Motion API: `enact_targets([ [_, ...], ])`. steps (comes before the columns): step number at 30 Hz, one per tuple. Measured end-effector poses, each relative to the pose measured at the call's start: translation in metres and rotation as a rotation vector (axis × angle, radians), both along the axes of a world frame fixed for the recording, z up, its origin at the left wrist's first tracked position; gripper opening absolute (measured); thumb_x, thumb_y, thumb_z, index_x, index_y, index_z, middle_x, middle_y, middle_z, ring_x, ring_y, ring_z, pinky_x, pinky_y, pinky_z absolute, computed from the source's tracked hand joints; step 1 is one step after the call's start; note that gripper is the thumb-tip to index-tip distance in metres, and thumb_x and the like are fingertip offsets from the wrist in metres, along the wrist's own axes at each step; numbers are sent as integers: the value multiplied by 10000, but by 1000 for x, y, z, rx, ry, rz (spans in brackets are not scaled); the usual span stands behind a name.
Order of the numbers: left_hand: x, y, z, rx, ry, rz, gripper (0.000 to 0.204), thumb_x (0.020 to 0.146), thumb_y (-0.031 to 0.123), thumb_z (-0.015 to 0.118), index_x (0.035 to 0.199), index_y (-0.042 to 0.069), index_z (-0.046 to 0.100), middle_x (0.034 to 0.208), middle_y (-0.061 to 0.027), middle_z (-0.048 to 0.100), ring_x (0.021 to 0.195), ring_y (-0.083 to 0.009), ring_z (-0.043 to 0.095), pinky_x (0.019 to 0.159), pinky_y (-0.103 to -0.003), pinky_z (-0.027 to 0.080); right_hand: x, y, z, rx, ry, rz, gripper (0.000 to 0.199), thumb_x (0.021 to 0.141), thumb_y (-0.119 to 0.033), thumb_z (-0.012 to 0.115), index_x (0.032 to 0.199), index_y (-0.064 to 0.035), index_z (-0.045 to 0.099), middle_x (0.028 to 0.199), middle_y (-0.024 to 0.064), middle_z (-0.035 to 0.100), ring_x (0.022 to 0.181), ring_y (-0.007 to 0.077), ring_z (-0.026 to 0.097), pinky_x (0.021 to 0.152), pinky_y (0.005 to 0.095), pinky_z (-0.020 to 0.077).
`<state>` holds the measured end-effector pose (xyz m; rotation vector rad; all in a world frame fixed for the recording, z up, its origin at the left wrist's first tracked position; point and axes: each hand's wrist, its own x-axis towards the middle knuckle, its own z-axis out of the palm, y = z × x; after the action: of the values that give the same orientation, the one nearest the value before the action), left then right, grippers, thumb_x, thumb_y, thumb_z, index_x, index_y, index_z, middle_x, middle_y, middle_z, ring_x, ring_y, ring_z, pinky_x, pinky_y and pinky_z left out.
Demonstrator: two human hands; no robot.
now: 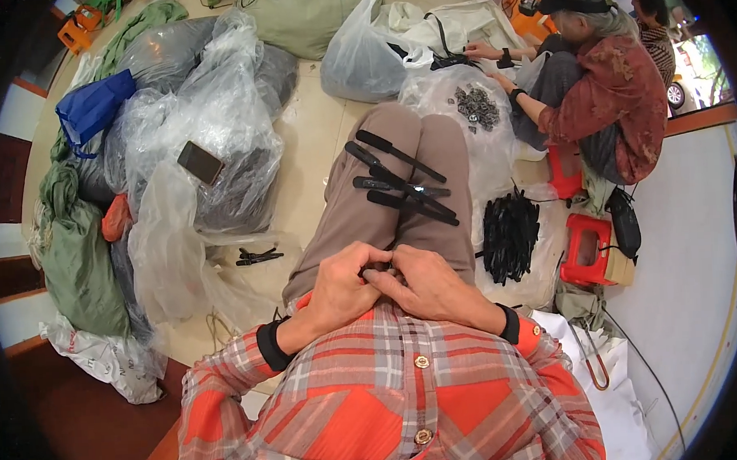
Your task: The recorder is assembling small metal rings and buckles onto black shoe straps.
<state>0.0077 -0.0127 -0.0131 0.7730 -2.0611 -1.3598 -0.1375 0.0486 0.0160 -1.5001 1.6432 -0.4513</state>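
Observation:
In front of my waist, my left hand (339, 282) and my right hand (438, 281) meet with fingers pressed together. Between the fingertips shows a bit of a small dark piece (377, 269), mostly covered; its kind cannot be made out. Across my thighs lie several long, narrow black pieces (408, 197) that look like hair clips, partly crossing one another. To the right of my legs, a dense pile of similar black pieces (510, 236) rests on clear plastic. A few more black clips (258, 256) lie on the floor to my left.
Large clear plastic bags (207, 114) crowd the left, with a phone (200, 162) on top. Small dark metal parts (477, 108) sit on plastic ahead right. A co-worker (601, 88) crouches there, handling black items. A red stool (585, 249) stands by the white wall (675, 282).

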Motion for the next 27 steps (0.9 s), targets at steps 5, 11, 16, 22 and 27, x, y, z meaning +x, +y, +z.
enact_targets([
  [5, -1, 4, 2, 181, -53, 59, 207, 694, 32, 666, 887, 0, 601, 713, -83, 591, 588, -124, 560, 527, -248, 450, 3, 7, -17, -274, 134, -12, 286, 843, -199, 469, 774, 70, 537, 730, 231, 533, 644, 376, 547, 591, 443, 442],
  [11, -2, 18, 8, 619, 202, 162, 185, 773, 16, 620, 945, -35, 581, 769, -72, 626, 689, -85, 585, 585, -212, 478, 7, 8, -12, -224, -264, -264, 290, 897, -184, 371, 731, 31, 472, 647, 138, 484, 589, 227, 512, 563, 326, 416],
  [16, -3, 16, 14, 795, 360, 113, 189, 813, 3, 579, 993, -47, 548, 809, -94, 623, 743, -110, 601, 629, -219, 491, -1, 5, 1, 62, -667, -386, 331, 940, -219, 271, 730, 3, 398, 631, 62, 419, 580, 134, 425, 566, 267, 373],
  [22, 0, 13, 12, 787, 341, 112, 128, 813, -24, 543, 937, -57, 538, 822, -122, 606, 715, -152, 588, 671, -272, 482, -4, 5, -3, -29, -618, -233, 327, 943, -218, 251, 735, 3, 373, 632, 72, 422, 587, 157, 408, 562, 293, 366],
  [27, 0, 12, 11, 819, 330, 131, 104, 817, -42, 519, 915, -59, 547, 796, -122, 608, 707, -161, 591, 670, -273, 481, -2, 5, -5, -11, -630, -249, 318, 938, -206, 253, 734, 5, 375, 629, 70, 412, 596, 153, 394, 568, 296, 358],
])
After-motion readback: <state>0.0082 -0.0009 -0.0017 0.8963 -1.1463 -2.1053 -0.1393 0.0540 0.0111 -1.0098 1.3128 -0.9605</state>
